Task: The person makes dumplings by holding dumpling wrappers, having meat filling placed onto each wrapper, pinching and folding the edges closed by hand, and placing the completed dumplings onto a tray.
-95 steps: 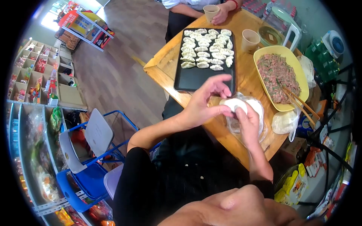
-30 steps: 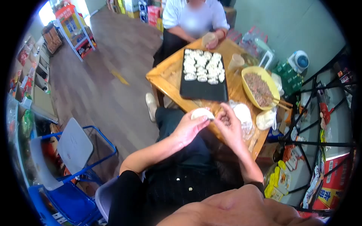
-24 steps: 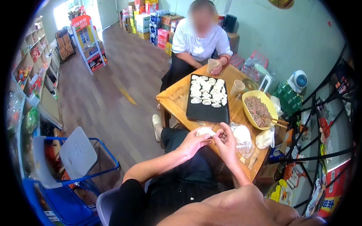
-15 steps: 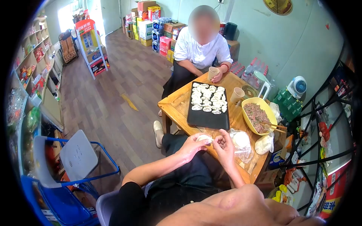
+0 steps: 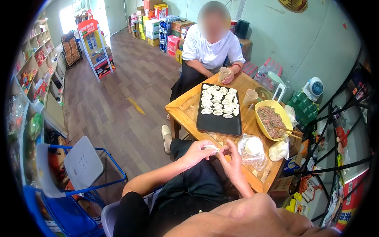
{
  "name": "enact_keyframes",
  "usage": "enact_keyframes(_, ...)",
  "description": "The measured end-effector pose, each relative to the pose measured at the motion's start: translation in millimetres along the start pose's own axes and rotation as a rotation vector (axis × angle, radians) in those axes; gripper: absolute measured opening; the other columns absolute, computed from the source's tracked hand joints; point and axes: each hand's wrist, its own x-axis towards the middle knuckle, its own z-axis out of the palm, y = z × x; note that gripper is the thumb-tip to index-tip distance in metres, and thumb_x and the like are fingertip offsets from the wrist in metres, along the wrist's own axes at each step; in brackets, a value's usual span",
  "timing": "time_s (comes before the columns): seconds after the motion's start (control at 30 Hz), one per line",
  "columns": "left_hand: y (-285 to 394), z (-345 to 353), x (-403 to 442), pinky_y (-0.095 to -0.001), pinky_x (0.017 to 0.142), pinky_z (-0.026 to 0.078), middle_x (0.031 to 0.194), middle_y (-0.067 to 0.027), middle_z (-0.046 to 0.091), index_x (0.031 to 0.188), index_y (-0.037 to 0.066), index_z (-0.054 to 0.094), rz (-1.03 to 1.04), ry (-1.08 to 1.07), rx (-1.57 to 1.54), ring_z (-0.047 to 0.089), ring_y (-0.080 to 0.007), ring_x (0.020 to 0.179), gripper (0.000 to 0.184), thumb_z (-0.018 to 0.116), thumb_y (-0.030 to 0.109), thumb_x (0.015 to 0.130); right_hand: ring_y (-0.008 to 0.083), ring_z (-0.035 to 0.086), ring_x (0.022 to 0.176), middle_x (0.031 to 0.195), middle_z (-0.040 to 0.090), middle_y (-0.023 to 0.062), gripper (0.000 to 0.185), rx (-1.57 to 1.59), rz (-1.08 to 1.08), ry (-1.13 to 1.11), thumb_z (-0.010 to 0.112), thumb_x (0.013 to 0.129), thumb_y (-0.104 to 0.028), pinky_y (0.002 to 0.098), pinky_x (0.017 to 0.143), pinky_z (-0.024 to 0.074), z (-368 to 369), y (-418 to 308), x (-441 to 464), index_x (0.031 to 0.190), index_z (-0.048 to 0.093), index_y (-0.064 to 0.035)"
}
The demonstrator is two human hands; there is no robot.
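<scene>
A white dumpling [image 5: 210, 147] is held over the near edge of the table, folded over in my left hand [image 5: 195, 153], whose fingers are closed around it. My right hand [image 5: 232, 158] pinches the dumpling's right end between thumb and fingertips. Just beyond my hands, a black tray [image 5: 219, 126] carries rows of shaped dumplings [image 5: 217, 100]. To the right of my right hand, round white wrappers [image 5: 253, 146] lie in a clear plastic bag [image 5: 257, 161]. A yellow bowl [image 5: 260, 124] of minced filling [image 5: 271, 118] stands behind them, with chopsticks [image 5: 290, 131] resting in it.
Across the wooden table [image 5: 182, 107] sits a person in a white shirt [image 5: 213, 51], one hand at a paper cup [image 5: 224, 73]. Another cup [image 5: 250, 97] stands beside the tray. A white bag [image 5: 278, 150] lies near the bowl. A folding chair [image 5: 83, 162] is on my left.
The dumpling has gone from a more open, round face to a narrower fold between my hands. My right fingers have shifted slightly left and down along its edge.
</scene>
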Motion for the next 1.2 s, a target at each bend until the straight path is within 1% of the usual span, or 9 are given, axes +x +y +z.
enact_keyframes(0.4, 17.2, 4.4, 3.9, -0.0216, 0.066, 0.047, 0.088, -0.0003, 0.066, 0.102, 0.002, 0.067, -0.01, -0.027, 0.192, 0.056, -0.0062, 0.073, 0.018, 0.063, 0.017, 0.093, 0.0179, 0.061, 0.085, 0.092, 0.06, 0.0093, 0.053, 0.055, -0.041, 0.111, 0.067, 0.083, 0.006, 0.032, 0.079, 0.0515, 7.4, 16.1, 0.2, 0.131, 0.046, 0.0013)
enact_keyframes(0.5, 9.7, 3.8, 6.5, -0.0218, 0.067, 0.049, 0.089, -0.0005, 0.065, 0.102, 0.001, 0.065, 0.006, 0.017, 0.154, 0.057, -0.0062, 0.074, 0.015, 0.062, 0.011, 0.091, 0.0176, 0.06, 0.087, 0.093, 0.06, 0.0088, 0.054, 0.07, -0.017, 0.108, 0.066, 0.084, 0.006, 0.0319, 0.083, 0.0498, 6.6, 14.9, -0.7, 0.132, 0.043, 0.0031)
enact_keyframes(0.6, 15.0, 8.0, 6.1, -0.0221, 0.07, 0.05, 0.095, -0.0033, 0.065, 0.108, 0.001, 0.061, 0.015, 0.055, 0.125, 0.059, -0.0072, 0.08, 0.019, 0.063, 0.011, 0.092, 0.017, 0.059, 0.088, 0.096, 0.058, 0.009, 0.059, 0.138, -0.042, 0.106, 0.065, 0.083, 0.009, 0.0307, 0.083, 0.0493, 7.2, 14.5, -1.1, 0.135, 0.04, 0.0002)
enact_keyframes(0.73, 11.4, 12.1, 8.5, -0.0216, 0.07, 0.05, 0.094, -0.003, 0.064, 0.103, 0.002, 0.061, -0.022, 0.089, 0.05, 0.059, -0.0072, 0.082, 0.016, 0.066, 0.012, 0.091, 0.0158, 0.058, 0.087, 0.096, 0.057, 0.0081, 0.061, 0.12, -0.032, 0.066, 0.063, 0.082, 0.011, 0.0299, 0.081, 0.0492, 2.7, 8.0, -1.0, 0.135, 0.037, -0.0033)
enact_keyframes(0.83, 12.2, 14.3, 10.0, -0.0232, 0.071, 0.05, 0.096, -0.0043, 0.064, 0.102, 0.002, 0.062, 0.021, 0.124, 0.241, 0.06, -0.0088, 0.084, 0.016, 0.067, 0.011, 0.09, 0.0158, 0.058, 0.087, 0.095, 0.057, 0.008, 0.062, 0.184, -0.059, 0.055, 0.064, 0.081, 0.01, 0.0298, 0.08, 0.0492, 4.2, 9.7, 1.2, 0.136, 0.036, -0.0035)
enact_keyframes(0.9, 21.5, 20.6, 9.8, -0.0247, 0.075, 0.049, 0.097, -0.0053, 0.064, 0.101, 0.001, 0.062, 0.209, 0.186, 0.569, 0.06, -0.0107, 0.087, 0.016, 0.067, 0.008, 0.088, 0.016, 0.058, 0.087, 0.095, 0.057, 0.0084, 0.064, 0.115, -0.071, 0.04, 0.064, 0.081, 0.01, 0.0301, 0.081, 0.049, 3.6, 12.2, 0.6, 0.136, 0.035, -0.0036)
enact_keyframes(0.93, 22.4, 21.3, 10.3, -0.0247, 0.075, 0.049, 0.097, -0.0053, 0.064, 0.101, 0.001, 0.062, 0.205, 0.186, 0.568, 0.06, -0.0107, 0.087, 0.016, 0.067, 0.008, 0.088, 0.016, 0.058, 0.087, 0.095, 0.057, 0.0084, 0.064, 0.116, -0.066, 0.04, 0.064, 0.081, 0.01, 0.0301, 0.081, 0.049, 3.8, 13.2, 0.7, 0.136, 0.035, -0.0036)
enact_keyframes(1.13, 21.8, 24.5, 12.0, -0.025, 0.084, 0.047, 0.097, -0.005, 0.061, 0.112, 0.002, 0.06, 0.329, 0.223, 0.613, 0.059, -0.0115, 0.093, 0.028, 0.067, 0.003, 0.086, 0.0154, 0.057, 0.087, 0.099, 0.056, 0.0097, 0.067, 0.121, -0.056, 0.087, 0.064, 0.082, 0.01, 0.0294, 0.08, 0.0482, 6.1, 12.9, 6.8, 0.139, 0.032, -0.0038)
enact_keyframes(1.2, 22.2, 23.4, 10.6, -0.0246, 0.086, 0.047, 0.099, -0.0041, 0.06, 0.122, 0.003, 0.057, 0.242, 0.191, 0.416, 0.058, -0.0107, 0.095, 0.037, 0.067, 0.002, 0.086, 0.0147, 0.056, 0.087, 0.102, 0.057, 0.0102, 0.069, 0.184, -0.026, 0.109, 0.063, 0.083, 0.01, 0.029, 0.08, 0.0479, 5.6, 12.0, 9.4, 0.141, 0.029, -0.0038)
